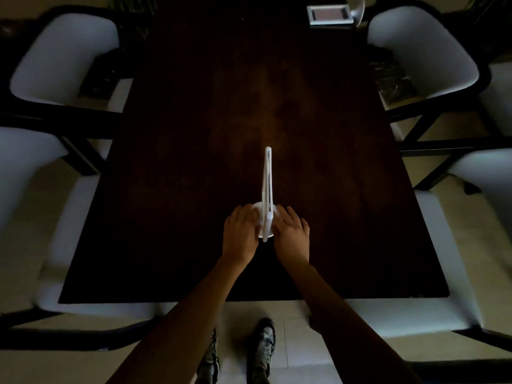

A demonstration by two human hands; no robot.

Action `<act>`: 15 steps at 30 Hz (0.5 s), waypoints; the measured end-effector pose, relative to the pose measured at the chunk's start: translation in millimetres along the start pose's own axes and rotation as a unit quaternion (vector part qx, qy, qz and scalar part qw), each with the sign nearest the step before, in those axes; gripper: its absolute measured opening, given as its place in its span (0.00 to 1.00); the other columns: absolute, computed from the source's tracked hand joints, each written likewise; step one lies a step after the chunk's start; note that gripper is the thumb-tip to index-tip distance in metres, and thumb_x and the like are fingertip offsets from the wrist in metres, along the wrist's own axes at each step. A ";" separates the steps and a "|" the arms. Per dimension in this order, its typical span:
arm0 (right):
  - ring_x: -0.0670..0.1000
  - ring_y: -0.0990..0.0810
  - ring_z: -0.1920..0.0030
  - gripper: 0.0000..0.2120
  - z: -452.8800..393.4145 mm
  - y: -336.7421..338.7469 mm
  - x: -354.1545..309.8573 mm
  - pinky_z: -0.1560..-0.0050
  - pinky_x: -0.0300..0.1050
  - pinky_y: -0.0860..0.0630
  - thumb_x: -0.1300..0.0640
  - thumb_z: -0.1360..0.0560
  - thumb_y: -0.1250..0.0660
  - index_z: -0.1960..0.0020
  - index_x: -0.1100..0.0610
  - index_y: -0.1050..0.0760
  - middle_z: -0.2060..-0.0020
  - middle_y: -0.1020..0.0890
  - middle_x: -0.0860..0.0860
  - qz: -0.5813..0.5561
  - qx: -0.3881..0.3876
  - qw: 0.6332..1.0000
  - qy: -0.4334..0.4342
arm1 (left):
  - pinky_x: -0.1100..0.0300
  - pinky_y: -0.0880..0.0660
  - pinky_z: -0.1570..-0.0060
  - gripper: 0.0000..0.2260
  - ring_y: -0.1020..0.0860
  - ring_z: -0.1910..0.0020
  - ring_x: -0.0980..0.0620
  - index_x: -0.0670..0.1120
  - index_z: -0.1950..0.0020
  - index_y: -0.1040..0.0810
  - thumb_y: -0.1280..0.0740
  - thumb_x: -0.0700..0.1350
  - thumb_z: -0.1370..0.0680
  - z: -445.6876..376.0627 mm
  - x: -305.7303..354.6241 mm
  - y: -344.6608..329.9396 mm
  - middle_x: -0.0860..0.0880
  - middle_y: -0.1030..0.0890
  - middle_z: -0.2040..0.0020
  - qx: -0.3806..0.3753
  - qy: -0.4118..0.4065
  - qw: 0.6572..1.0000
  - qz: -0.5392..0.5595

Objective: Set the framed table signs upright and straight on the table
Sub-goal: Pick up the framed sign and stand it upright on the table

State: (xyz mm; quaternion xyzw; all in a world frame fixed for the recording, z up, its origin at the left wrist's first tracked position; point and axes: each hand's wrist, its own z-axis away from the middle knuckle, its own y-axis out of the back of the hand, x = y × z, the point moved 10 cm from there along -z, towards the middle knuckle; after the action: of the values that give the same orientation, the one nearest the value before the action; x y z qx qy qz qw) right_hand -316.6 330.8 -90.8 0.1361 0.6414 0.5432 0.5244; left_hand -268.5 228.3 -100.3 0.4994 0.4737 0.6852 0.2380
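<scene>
A white framed table sign (267, 187) stands upright on its round white base in the middle of the dark wooden table (194, 162), seen edge-on from above. My left hand (240, 232) rests on the base at the sign's left side, and my right hand (291, 231) rests on the base at its right side, fingers extended. A second white framed sign (329, 14) lies flat at the far right corner of the table, its round base (358, 11) pointing to the right.
White upholstered chairs with dark frames line both sides: two on the left (63, 56) and two on the right (421, 51). Dark patterned cushions (393, 81) lie on the far seats. My shoes (264, 345) stand on the pale tiled floor at the near table edge.
</scene>
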 end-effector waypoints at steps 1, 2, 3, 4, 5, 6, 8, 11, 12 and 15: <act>0.55 0.44 0.25 0.22 -0.7 -0.9 0.1 0.27 0.60 0.47 0.61 0.22 0.41 0.29 0.51 0.36 0.27 0.35 0.52 0.004 -0.009 1.000 0.002 | 0.46 0.25 0.41 0.19 0.26 0.36 0.43 0.44 0.36 0.29 0.32 0.46 0.26 0.1 -0.2 0.7 0.41 0.23 0.37 -0.003 0.004 1.000 0.008; 0.54 0.45 0.24 0.23 -1.0 -0.9 0.5 0.26 0.59 0.47 0.61 0.22 0.42 0.28 0.51 0.39 0.26 0.37 0.52 0.003 -0.019 1.000 0.004 | 0.45 0.25 0.40 0.21 0.27 0.35 0.43 0.44 0.34 0.31 0.33 0.46 0.26 1.3 0.7 1.3 0.40 0.25 0.36 -0.011 0.009 1.000 0.014; 0.53 0.46 0.24 0.25 -1.3 -0.7 1.1 0.26 0.58 0.48 0.61 0.22 0.42 0.27 0.51 0.41 0.25 0.38 0.52 -0.006 -0.029 1.000 0.003 | 0.45 0.26 0.38 0.23 0.29 0.34 0.42 0.45 0.33 0.34 0.33 0.47 0.26 2.9 1.4 1.1 0.40 0.28 0.34 -0.025 0.013 1.000 0.011; 0.53 0.46 0.24 0.26 -1.5 1.3 2.2 0.25 0.58 0.48 0.60 0.22 0.42 0.26 0.53 0.44 0.25 0.39 0.52 -0.025 -0.037 0.999 -0.003 | 0.44 0.27 0.37 0.26 0.31 0.32 0.41 0.46 0.31 0.38 0.33 0.47 0.26 4.4 2.9 1.3 0.39 0.31 0.31 -0.042 0.014 0.999 0.001; 0.53 0.46 0.24 0.27 -0.2 4.0 4.7 0.25 0.57 0.47 0.59 0.22 0.42 0.25 0.54 0.47 0.25 0.40 0.53 -0.056 -0.043 0.997 -0.014 | 0.44 0.28 0.37 0.28 0.34 0.30 0.40 0.48 0.30 0.41 0.32 0.46 0.26 6.6 4.7 1.6 0.39 0.34 0.29 -0.058 0.011 0.998 -0.008; 0.54 0.45 0.24 0.28 1.6 7.0 7.7 0.25 0.56 0.45 0.57 0.21 0.42 0.25 0.56 0.48 0.25 0.40 0.54 -0.089 -0.046 0.995 -0.028 | 0.43 0.27 0.37 0.30 0.35 0.29 0.40 0.48 0.30 0.42 0.31 0.46 0.27 8.4 5.1 2.3 0.39 0.35 0.28 -0.073 0.012 0.997 -0.015; 0.55 0.44 0.25 0.29 13.4 18.3 10.1 0.26 0.54 0.44 0.54 0.21 0.41 0.25 0.56 0.49 0.25 0.40 0.55 -0.110 -0.045 0.993 -0.028 | 0.43 0.28 0.36 0.30 0.37 0.28 0.41 0.45 0.28 0.42 0.31 0.45 0.26 18.5 5.9 12.7 0.39 0.37 0.27 -0.086 0.040 0.995 -0.021; 0.56 0.43 0.25 0.31 32.8 41.5 11.3 0.27 0.53 0.43 0.52 0.22 0.39 0.25 0.56 0.49 0.25 0.41 0.55 -0.047 -0.040 0.998 -0.010 | 0.46 0.32 0.35 0.25 0.38 0.28 0.42 0.43 0.29 0.39 0.35 0.46 0.24 36.5 9.7 35.0 0.41 0.37 0.27 -0.090 0.076 0.992 -0.050; 0.56 0.42 0.25 0.31 39.6 51.5 10.3 0.28 0.54 0.42 0.52 0.22 0.39 0.25 0.56 0.48 0.25 0.40 0.55 -0.029 -0.037 0.999 -0.009 | 0.46 0.32 0.36 0.23 0.37 0.29 0.42 0.43 0.30 0.38 0.36 0.46 0.23 44.5 13.0 41.7 0.41 0.36 0.28 -0.097 0.079 0.990 -0.067; 0.57 0.37 0.28 0.28 57.6 78.4 1.7 0.30 0.55 0.37 0.50 0.23 0.38 0.26 0.56 0.44 0.27 0.35 0.56 -0.009 -0.038 0.999 -0.003 | 0.47 0.28 0.41 0.17 0.29 0.36 0.42 0.42 0.35 0.31 0.39 0.48 0.22 66.0 17.2 58.7 0.41 0.27 0.35 -0.119 0.099 0.984 -0.085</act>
State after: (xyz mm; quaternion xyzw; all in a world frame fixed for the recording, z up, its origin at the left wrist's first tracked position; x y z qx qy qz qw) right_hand -301.1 393.2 -17.8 0.1120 0.6198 0.5622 0.5360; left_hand -206.4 243.5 -36.9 0.3551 0.4506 0.7603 0.3047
